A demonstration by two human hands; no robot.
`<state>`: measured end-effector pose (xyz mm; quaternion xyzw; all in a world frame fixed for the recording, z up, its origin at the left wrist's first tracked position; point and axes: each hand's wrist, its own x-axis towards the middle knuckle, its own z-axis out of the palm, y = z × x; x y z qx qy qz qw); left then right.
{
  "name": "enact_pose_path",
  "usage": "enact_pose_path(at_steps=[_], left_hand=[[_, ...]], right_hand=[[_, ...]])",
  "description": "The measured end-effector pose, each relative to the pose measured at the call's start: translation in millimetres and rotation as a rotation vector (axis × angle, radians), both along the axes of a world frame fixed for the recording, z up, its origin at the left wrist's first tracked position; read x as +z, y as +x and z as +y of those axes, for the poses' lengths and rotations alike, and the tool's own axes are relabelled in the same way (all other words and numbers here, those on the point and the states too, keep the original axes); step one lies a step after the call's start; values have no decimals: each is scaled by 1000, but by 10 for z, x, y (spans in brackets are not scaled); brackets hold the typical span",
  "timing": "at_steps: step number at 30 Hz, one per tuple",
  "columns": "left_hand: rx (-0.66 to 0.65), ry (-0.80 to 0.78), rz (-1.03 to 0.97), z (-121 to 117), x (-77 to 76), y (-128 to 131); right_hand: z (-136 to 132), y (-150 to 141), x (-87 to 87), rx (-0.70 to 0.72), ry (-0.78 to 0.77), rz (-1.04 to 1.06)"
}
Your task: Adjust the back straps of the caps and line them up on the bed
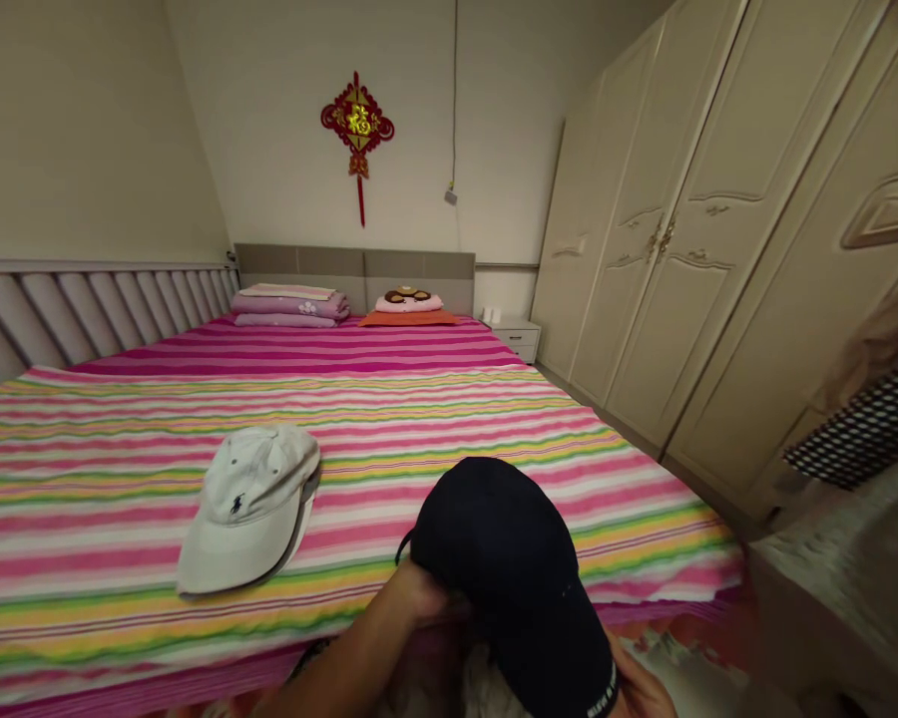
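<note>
A dark navy cap [513, 568] is held over the near edge of the bed by both hands. My left hand [417, 596] grips the cap's back rim from the left, fingers tucked under it. My right hand [640, 688] is at the cap's brim near the bottom edge of the view, fingers closed on the brim and mostly hidden. A white cap [250, 504] with a small dark logo lies flat on the striped bedspread [120, 439], to the left of the navy cap, untouched.
The bed fills the left and middle; folded purple bedding [288, 304] and an orange-and-pink pillow [409, 307] lie at the headboard. A tall cream wardrobe [688, 249] lines the right wall, with a small nightstand [520, 337] beside the bed.
</note>
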<state>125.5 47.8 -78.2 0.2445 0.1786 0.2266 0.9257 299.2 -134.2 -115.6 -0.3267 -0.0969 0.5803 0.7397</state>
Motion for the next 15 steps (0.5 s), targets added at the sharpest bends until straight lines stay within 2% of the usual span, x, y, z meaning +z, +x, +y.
enact_pose_path(at_steps=[4, 10, 12, 15], left_hand=[[3, 54, 85, -156, -237, -197], [-34, 75, 179, -305, -600, -704], [-62, 105, 186, -325, -743, -857], [-67, 127, 161, -337, -953, -1031]], right_hand=[[335, 303, 229, -76, 42, -41], [1140, 721, 687, -208, 68, -5], [1346, 856, 729, -226, 56, -12], [1500, 1042, 613, -238, -53, -15]])
